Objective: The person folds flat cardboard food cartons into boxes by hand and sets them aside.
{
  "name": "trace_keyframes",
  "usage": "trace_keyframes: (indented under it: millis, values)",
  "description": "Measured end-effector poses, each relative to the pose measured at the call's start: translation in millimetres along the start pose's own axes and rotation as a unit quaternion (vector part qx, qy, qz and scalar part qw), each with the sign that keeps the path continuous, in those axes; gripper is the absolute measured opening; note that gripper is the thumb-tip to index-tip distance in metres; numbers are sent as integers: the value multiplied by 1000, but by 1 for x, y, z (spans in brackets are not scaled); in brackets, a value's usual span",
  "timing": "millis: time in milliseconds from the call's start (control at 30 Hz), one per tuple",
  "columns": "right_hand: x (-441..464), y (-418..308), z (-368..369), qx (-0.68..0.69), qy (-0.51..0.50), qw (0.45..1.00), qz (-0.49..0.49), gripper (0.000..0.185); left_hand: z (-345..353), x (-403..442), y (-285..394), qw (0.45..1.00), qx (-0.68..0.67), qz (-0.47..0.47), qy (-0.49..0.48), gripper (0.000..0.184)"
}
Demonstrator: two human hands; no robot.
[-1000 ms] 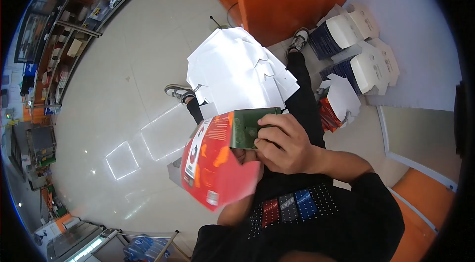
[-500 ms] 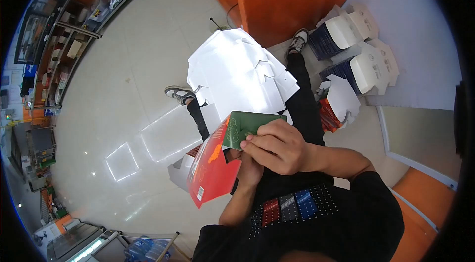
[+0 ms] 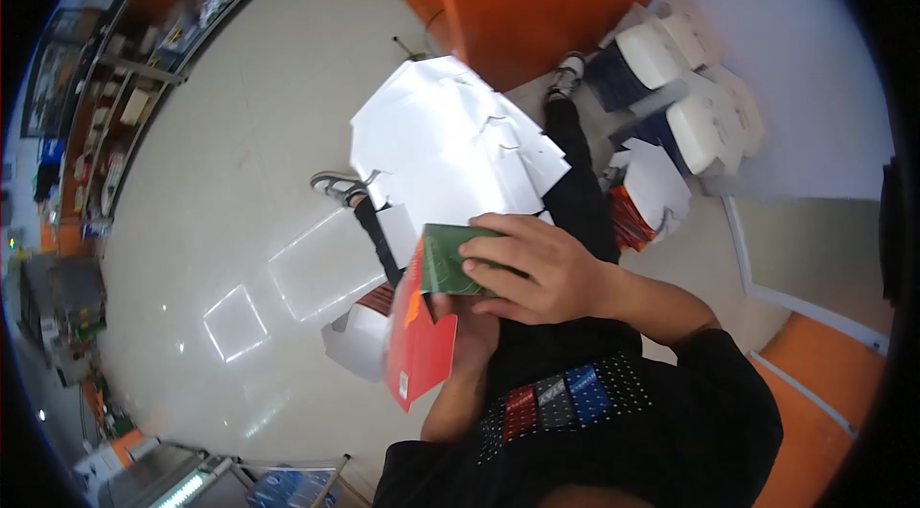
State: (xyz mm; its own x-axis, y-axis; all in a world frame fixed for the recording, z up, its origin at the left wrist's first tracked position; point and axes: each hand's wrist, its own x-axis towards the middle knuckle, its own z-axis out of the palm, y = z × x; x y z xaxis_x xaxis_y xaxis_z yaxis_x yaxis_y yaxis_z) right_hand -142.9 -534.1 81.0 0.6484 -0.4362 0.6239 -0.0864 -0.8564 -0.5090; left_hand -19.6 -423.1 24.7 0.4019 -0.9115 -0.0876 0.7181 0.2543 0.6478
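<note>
A red and green cardboard carton [image 3: 422,355], partly folded, is held over my lap. Its green end panel [image 3: 446,261] faces up and its red side slants down toward the lower left, with a white label near the corner. My right hand [image 3: 541,270] grips the green panel with bent fingers across its right part. Below it, my left hand [image 3: 470,343] is blurred and holds the carton from behind the red side, most of its fingers hidden. Just beyond the carton, a stack of flat white cardboard blanks [image 3: 446,139] rests across my legs.
Folded white and dark blue cartons [image 3: 647,57] stand by the wall at upper right. Nearer lie red and white cartons [image 3: 656,187]; another white carton piece [image 3: 356,340] is on the floor at left. An orange cabinet [image 3: 546,0] stands ahead, shelves [image 3: 125,96] at far left.
The carton's red side has turned steeper and looks narrower. My right hand has shifted left and up over the green panel, fingers spread further across it. The view has shifted slightly.
</note>
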Motion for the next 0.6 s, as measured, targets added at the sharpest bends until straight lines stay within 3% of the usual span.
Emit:
trace_keyframes:
  millis: [33, 133, 233, 367, 500, 533, 600]
  values:
    - [-2, 1, 1, -8, 1, 1000, -7, 41, -3, 0, 3, 988, -139, -9, -65, 55]
    - [-6, 3, 4, 3, 48, 998, -29, 36, -5, -3, 4, 992, 123, 30, 27, 53]
    - [-9, 7, 8, 20, 58, 997, -41, 33, -9, 2, 14, 992, 109, -17, -68, 48]
    - [-22, 6, 15, 32, 64, 997, 10, 31, -24, 10, 3, 991, 49, -77, -102, 48]
    - [-30, 15, 15, 56, 63, 995, 51, 30, -28, 9, -8, 993, 9, -115, 37, 56]
    - [-35, 18, 18, 40, 95, 990, 100, 26, -28, 8, -6, 986, 142, -82, 27, 53]
    - [-47, 30, 26, 13, 156, 969, 191, 19, -19, 15, -3, 915, 403, -11, 13, 46]
